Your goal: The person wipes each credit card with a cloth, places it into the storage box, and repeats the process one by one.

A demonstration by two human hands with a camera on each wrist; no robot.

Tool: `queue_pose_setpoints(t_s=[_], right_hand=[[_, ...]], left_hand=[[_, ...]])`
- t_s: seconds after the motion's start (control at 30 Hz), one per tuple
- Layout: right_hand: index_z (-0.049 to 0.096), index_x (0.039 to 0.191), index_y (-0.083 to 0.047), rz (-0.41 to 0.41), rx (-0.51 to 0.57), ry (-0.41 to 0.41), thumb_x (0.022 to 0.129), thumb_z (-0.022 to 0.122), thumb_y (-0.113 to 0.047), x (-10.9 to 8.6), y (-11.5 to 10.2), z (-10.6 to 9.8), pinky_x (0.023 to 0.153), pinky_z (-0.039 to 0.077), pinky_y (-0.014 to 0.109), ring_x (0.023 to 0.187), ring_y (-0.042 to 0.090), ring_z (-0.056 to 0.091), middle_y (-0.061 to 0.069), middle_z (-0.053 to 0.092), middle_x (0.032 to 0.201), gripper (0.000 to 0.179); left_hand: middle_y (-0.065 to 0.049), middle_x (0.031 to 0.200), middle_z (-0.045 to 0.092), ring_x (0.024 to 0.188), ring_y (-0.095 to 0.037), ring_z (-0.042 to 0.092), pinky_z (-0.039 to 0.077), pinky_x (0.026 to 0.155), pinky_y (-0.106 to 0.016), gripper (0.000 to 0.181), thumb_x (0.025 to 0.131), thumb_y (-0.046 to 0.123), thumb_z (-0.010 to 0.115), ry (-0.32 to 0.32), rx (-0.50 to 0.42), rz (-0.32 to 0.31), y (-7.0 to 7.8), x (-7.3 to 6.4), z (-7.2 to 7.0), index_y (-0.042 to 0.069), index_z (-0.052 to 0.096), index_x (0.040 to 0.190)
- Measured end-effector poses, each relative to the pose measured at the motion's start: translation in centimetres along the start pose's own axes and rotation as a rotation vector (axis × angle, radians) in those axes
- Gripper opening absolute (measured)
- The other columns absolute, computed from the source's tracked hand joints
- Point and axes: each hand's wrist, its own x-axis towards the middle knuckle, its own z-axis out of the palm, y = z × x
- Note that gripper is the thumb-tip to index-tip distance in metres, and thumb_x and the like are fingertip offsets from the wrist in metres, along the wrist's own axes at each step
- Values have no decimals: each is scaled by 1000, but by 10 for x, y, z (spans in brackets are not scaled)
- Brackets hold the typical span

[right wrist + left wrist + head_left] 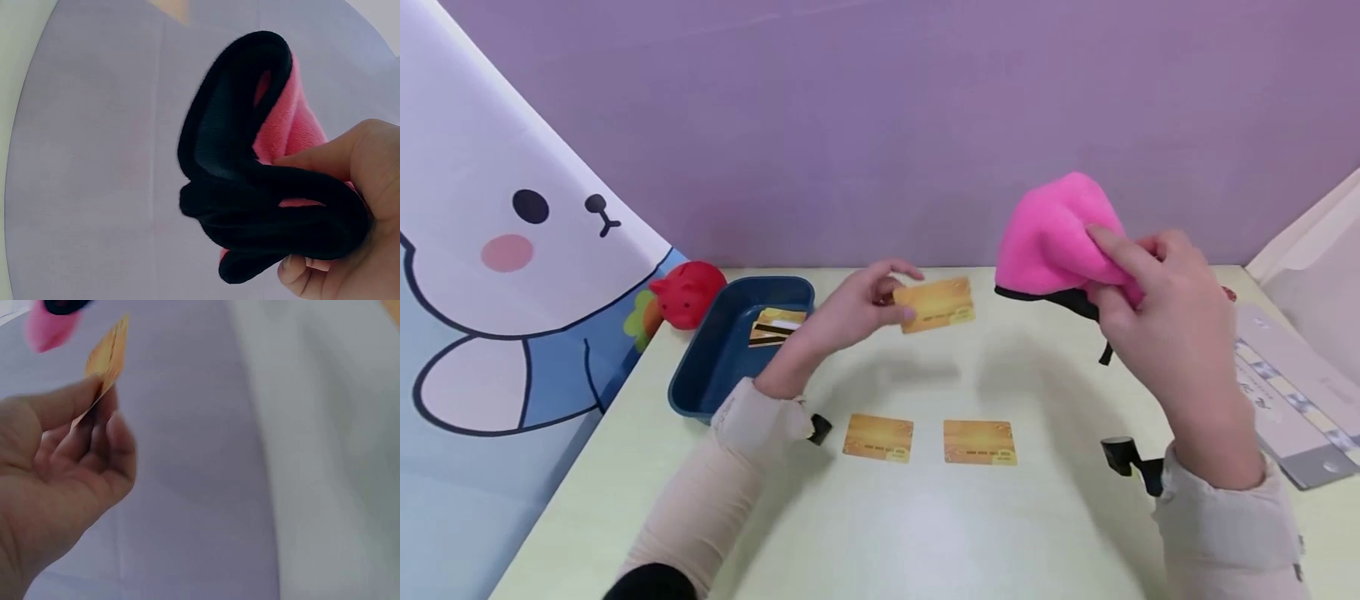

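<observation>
Left hand [852,313] pinches gold card [942,303] by left end, likely keeping its print uncovered; right hand [1176,325] grips bunched pink pouch [1051,237].

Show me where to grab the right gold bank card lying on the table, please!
I'd pinch the right gold bank card by its two short edges, thumb on one and fingers on the other, coming straight down from above. It lies flat on the table, so no broad side stands up to grip, but nothing covers those edges.
</observation>
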Motion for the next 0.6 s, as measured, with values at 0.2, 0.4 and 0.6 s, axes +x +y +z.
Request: queue_pose_setpoints(t_s=[0.2,0.4,0.6], right_hand=[[72,124,-16,19,42,136,84,64,-3,1,1,1,62,28,35,86,36,52,26,60,95,43],[72,124,-15,2,53,138,84,66,-3,0,-4,3,64,29,35,87,37,53,26,59,95,42],[72,124,-17,-10,57,137,84,66,-3,-1,-8,3,64,29,34,85,35,53,24,60,95,43]], left_hand=[[1,82,65,75,-22,50,43,71,-26,38,96,5,66,193,-344,73,16,11,17,10,61,133],[2,85,69,81,-16,58,49,78,-26,43,93,0,67,283,-503,56,19,19,30,7,59,135],[-1,93,73,86,-17,62,50,80,-28,38,94,4,68,315,-486,39,19,20,31,10,62,131]])
